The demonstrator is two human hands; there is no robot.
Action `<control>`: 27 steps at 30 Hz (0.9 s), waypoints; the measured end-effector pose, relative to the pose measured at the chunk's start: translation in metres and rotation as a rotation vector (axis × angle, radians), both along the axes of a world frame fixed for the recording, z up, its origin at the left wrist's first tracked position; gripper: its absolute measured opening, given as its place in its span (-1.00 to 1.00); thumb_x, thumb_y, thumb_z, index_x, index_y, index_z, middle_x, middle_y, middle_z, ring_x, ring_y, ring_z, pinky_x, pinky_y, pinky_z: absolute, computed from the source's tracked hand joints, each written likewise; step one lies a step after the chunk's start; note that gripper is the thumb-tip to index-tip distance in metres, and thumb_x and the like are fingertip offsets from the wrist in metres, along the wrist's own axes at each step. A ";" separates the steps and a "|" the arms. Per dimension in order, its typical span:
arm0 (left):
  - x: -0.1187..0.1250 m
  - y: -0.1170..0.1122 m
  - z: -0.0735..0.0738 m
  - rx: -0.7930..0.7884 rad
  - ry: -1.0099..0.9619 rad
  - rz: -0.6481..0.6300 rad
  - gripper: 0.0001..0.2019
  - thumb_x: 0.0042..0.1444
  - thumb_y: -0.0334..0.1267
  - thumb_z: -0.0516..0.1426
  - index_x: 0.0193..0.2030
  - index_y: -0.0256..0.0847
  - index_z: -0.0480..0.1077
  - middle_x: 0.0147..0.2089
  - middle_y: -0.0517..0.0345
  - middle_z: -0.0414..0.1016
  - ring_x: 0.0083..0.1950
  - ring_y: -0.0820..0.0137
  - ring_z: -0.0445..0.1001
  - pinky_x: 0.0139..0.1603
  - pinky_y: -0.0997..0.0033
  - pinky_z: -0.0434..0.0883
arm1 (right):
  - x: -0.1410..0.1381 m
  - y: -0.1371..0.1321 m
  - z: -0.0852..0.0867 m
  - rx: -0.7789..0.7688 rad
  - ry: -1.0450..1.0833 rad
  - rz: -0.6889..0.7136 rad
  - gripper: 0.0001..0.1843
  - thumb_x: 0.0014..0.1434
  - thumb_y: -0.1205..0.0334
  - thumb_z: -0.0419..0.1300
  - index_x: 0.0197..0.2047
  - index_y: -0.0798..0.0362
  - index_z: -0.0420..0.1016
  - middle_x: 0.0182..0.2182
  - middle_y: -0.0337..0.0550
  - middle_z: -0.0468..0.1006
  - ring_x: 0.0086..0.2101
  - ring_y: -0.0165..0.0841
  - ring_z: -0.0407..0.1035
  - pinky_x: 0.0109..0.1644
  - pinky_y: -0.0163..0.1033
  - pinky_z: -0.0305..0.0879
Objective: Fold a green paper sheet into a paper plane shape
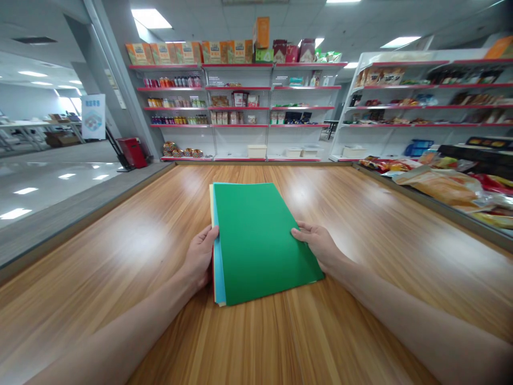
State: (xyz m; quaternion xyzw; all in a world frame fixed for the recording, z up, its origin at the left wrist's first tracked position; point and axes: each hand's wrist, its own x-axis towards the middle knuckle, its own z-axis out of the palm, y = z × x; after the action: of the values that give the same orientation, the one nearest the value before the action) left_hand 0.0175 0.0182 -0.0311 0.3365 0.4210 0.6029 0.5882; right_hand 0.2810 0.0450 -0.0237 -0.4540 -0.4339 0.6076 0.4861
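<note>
A stack of coloured paper sheets [260, 240], green on top with blue, yellow and orange edges showing at its left side, is held over the wooden floor [140, 240]. My left hand [200, 256] grips the stack's left edge, thumb on top. My right hand [316, 243] grips the right edge, fingers curled round it. Both forearms reach in from the bottom corners.
White shop shelves with red edging [240, 107] stand at the back, stocked with boxes, bottles and cans. More shelves [420, 96] and a low display of snack bags [441, 184] run along the right. A grey tiled floor [48, 182] lies to the left.
</note>
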 end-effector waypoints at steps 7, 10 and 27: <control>-0.024 0.008 0.005 0.015 0.205 0.002 -0.75 -0.12 -0.21 0.29 -0.31 -0.32 0.48 -0.50 0.16 0.56 -0.56 0.41 0.47 -0.55 0.47 0.39 | 0.004 0.001 0.006 -0.074 -0.123 -0.006 -0.84 -0.05 0.25 0.29 -0.33 0.08 0.52 -0.42 -0.06 0.63 -0.46 -0.25 0.49 -0.36 -0.17 0.43; -0.037 0.014 0.007 -0.007 0.227 0.005 -0.79 -0.11 -0.24 0.27 -0.32 -0.31 0.48 -0.52 0.17 0.54 -0.59 0.41 0.45 -0.57 0.47 0.39 | 0.009 0.005 0.003 -0.064 -0.151 -0.066 -0.88 -0.08 0.27 0.31 -0.40 0.07 0.49 -0.51 -0.14 0.60 -0.53 -0.30 0.43 -0.45 -0.23 0.37; -0.039 0.012 0.015 -0.140 0.129 -0.194 -0.76 0.07 -0.23 0.20 -0.17 -0.34 0.48 -0.25 -0.09 0.62 -0.30 0.17 0.60 -0.26 0.24 0.54 | 0.006 0.005 -0.007 0.031 -0.113 -0.100 -0.80 0.04 0.09 0.25 -0.37 0.06 0.50 -0.46 -0.11 0.62 -0.44 -0.23 0.49 -0.32 -0.16 0.45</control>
State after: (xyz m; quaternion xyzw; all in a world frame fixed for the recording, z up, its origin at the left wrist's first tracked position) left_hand -0.0213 0.0302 -0.0165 0.3719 0.4647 0.4893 0.6375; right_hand 0.2871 0.0498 -0.0308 -0.5009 -0.4469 0.5493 0.4977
